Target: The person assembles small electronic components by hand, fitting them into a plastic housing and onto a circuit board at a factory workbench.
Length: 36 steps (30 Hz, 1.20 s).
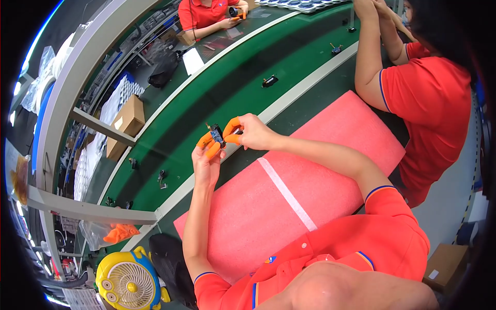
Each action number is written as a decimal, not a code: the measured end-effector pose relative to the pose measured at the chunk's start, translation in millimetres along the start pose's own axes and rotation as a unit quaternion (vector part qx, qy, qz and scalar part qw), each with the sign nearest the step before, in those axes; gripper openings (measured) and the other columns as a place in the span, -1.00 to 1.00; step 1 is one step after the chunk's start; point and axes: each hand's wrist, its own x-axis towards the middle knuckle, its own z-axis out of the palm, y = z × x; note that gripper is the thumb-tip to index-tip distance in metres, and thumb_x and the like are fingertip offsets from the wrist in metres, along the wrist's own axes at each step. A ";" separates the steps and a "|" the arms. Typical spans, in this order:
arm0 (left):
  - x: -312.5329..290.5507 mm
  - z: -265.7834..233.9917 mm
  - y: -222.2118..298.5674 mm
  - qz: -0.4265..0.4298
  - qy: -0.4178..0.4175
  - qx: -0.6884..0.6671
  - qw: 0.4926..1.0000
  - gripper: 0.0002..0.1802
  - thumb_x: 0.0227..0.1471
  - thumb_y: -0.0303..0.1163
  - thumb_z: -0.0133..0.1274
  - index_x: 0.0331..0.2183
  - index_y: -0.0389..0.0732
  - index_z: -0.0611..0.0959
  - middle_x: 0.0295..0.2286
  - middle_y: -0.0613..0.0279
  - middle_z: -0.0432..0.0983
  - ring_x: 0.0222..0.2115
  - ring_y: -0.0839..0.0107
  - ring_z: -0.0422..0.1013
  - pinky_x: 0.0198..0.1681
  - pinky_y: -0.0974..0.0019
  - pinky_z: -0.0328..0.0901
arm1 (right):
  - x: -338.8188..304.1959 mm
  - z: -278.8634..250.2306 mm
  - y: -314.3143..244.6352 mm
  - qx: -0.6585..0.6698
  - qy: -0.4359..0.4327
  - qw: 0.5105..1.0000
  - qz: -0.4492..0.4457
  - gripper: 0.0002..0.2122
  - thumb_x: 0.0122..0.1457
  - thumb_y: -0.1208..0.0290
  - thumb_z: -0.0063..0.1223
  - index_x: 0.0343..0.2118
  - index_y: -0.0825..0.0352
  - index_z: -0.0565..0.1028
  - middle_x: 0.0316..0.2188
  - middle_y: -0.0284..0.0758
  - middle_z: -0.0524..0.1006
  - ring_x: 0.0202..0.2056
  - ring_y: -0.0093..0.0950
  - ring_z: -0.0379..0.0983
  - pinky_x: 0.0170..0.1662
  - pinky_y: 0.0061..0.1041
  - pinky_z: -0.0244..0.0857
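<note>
My left hand (205,160) holds up a small dark electronic module (216,134), with a blue circuit board showing, between fingertips in orange finger cots. The module is above the edge of the green conveyor belt. Close to its right side, my right hand (254,133) is closed in a pinch, its thumb and forefinger also in orange cots. A small dark bit shows between those fingers, too small to name. Whether it joins the module, I cannot tell. Below both forearms lies a pink foam mat (248,206) with a white strip across it.
Similar small modules lie spaced along the green belt (222,88), one (269,81) beyond my hands. A co-worker (413,103) in red stands close on the right; another (204,20) sits across the belt. A yellow fan (129,281) and grey frame posts (93,209) stand left.
</note>
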 end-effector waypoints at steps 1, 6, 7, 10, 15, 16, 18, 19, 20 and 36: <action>-0.7 3.6 -0.1 -0.002 -0.002 -0.002 1.000 -0.65 -0.04 -0.62 -0.03 -0.13 -0.34 0.44 -0.31 0.13 0.45 -0.41 0.41 0.40 -0.49 0.44 0.27 | -1.3 -0.7 -1.6 -0.002 0.003 1.000 0.001 -0.86 -0.05 0.60 0.05 -0.38 0.48 0.51 -0.51 -0.22 0.53 -0.59 -0.55 0.43 -0.55 -0.61 0.33; -2.6 9.6 1.6 -0.006 0.011 0.060 0.998 -0.66 -0.04 -0.61 -0.04 -0.13 -0.36 0.44 -0.35 0.10 0.45 -0.45 0.39 0.40 -0.54 0.49 0.27 | -2.4 -0.5 4.3 -0.085 0.037 0.992 -0.081 -0.85 -0.09 0.63 0.05 -0.39 0.45 0.52 -0.48 -0.23 0.51 -0.49 -0.49 0.45 -0.46 -0.55 0.34; -0.4 7.6 3.0 -0.023 0.006 0.020 1.000 -0.66 -0.03 -0.60 -0.05 -0.13 -0.37 0.43 -0.35 0.09 0.45 -0.45 0.39 0.40 -0.54 0.49 0.27 | -0.6 0.4 9.0 -0.093 0.050 0.984 -0.146 -0.84 -0.09 0.63 0.08 -0.38 0.43 0.52 -0.47 -0.25 0.50 -0.47 -0.49 0.45 -0.46 -0.55 0.33; 2.3 7.0 5.6 -0.051 0.027 -0.044 0.997 -0.66 -0.02 -0.58 -0.06 -0.12 -0.38 0.43 -0.36 0.09 0.45 -0.46 0.38 0.40 -0.53 0.49 0.28 | 0.0 -4.5 18.0 -0.190 0.047 0.939 -0.284 -0.83 -0.10 0.63 0.11 -0.37 0.40 0.51 -0.46 -0.28 0.48 -0.44 -0.47 0.45 -0.43 -0.54 0.32; 2.4 2.4 3.4 -0.069 0.040 -0.069 0.994 -0.65 0.00 -0.58 -0.08 -0.11 -0.40 0.41 -0.34 0.08 0.44 -0.46 0.38 0.39 -0.46 0.45 0.32 | 2.4 -8.9 22.1 -0.355 0.022 0.829 -0.431 -0.84 -0.10 0.60 0.15 -0.38 0.37 0.51 -0.44 -0.27 0.47 -0.41 -0.43 0.46 -0.40 -0.51 0.33; 2.5 1.4 2.1 -0.067 0.024 -0.056 0.996 -0.65 0.00 -0.58 -0.09 -0.10 -0.40 0.41 -0.34 0.08 0.44 -0.46 0.38 0.39 -0.44 0.44 0.33 | 3.4 -8.0 24.0 -0.353 0.024 0.828 -0.434 -0.85 -0.10 0.59 0.16 -0.39 0.36 0.51 -0.44 -0.26 0.47 -0.41 -0.43 0.46 -0.41 -0.51 0.33; 1.6 0.2 2.6 -0.053 0.016 -0.038 0.998 -0.65 0.00 -0.59 -0.07 -0.11 -0.41 0.41 -0.33 0.07 0.44 -0.44 0.39 0.40 -0.42 0.43 0.34 | 2.0 -1.8 18.9 -0.295 0.023 0.881 -0.369 -0.85 -0.09 0.60 0.16 -0.39 0.37 0.51 -0.44 -0.27 0.46 -0.42 -0.43 0.46 -0.41 -0.51 0.34; 1.8 0.4 3.4 -0.041 -0.001 -0.018 0.999 -0.66 -0.01 -0.59 -0.06 -0.12 -0.41 0.42 -0.32 0.06 0.44 -0.42 0.40 0.41 -0.40 0.42 0.34 | 1.2 0.8 16.4 -0.240 0.028 0.923 -0.298 -0.85 -0.07 0.60 0.15 -0.38 0.37 0.50 -0.44 -0.27 0.46 -0.42 -0.42 0.46 -0.42 -0.51 0.35; 0.6 1.9 4.3 -0.030 -0.016 0.002 0.999 -0.66 -0.02 -0.60 -0.05 -0.12 -0.41 0.43 -0.31 0.06 0.44 -0.40 0.40 0.41 -0.38 0.41 0.34 | -0.6 3.5 14.1 -0.183 0.031 0.957 -0.222 -0.86 -0.06 0.60 0.14 -0.38 0.38 0.49 -0.44 -0.27 0.46 -0.42 -0.42 0.46 -0.42 -0.51 0.35; -5.0 6.4 2.1 0.214 0.076 0.458 0.860 -0.57 -0.21 -0.62 0.05 -0.17 -0.34 0.47 -0.40 0.07 0.52 -0.48 0.47 0.48 -0.52 0.46 0.32 | -6.3 14.7 27.9 -0.488 0.091 0.774 -0.393 -0.86 -0.11 0.58 0.08 -0.43 0.47 0.46 -0.46 -0.19 0.38 -0.39 -0.28 0.39 -0.34 -0.43 0.36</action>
